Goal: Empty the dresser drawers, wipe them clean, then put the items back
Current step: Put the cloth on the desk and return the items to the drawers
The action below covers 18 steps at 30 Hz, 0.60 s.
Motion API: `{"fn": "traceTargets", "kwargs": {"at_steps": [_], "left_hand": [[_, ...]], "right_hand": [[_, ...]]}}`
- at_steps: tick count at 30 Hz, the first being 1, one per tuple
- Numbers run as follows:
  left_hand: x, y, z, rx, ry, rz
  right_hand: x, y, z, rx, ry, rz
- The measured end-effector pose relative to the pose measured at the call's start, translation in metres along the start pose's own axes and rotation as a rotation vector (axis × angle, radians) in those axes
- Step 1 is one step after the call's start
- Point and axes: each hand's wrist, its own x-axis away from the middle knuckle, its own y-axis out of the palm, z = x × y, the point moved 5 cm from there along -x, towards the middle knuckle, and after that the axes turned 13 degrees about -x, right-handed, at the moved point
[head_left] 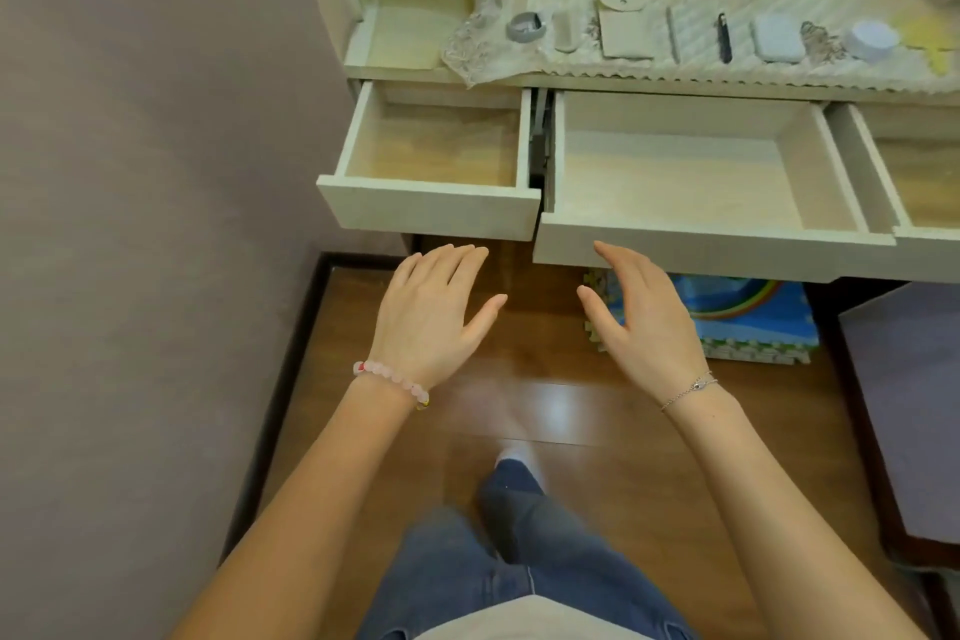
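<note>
Three cream dresser drawers stand pulled out with bare wooden bottoms: the left drawer [426, 211], the middle drawer [701, 250] and the right drawer [930, 244], cut off by the frame edge. On the dresser top [675, 81] several small items lie in a row on a lace cloth: a grey band [525, 27], a card [625, 32], a dark pen [724, 38], a white case [776, 39], a round white jar [870, 38]. My left hand [434, 314] hovers flat below the left drawer front, holding nothing. My right hand [641, 312] hovers with straight fingers just below the middle drawer front.
A mauve wall [156, 172] runs along the left, close to the left drawer. Under the dresser lies a blue foam puzzle mat [748, 317] on wooden floor [545, 405]. A purple-topped stool or bed [914, 405] stands at right. My socked foot [519, 499] is below.
</note>
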Motion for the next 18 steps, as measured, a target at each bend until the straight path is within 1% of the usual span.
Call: {"fn": "traceTargets", "kwargs": {"at_steps": [7, 11, 18], "left_hand": [[-0.066, 0.028, 0.011, 0.000, 0.031, -0.031], [-0.107, 0.045, 0.017, 0.033, 0.056, -0.084], [-0.203, 0.069, 0.016, 0.079, 0.119, -0.077]], "right_hand": [[-0.050, -0.019, 0.042, -0.003, 0.080, -0.003], [-0.081, -0.023, 0.060, -0.012, 0.112, 0.010], [-0.163, -0.027, 0.086, 0.018, 0.138, 0.048]]}}
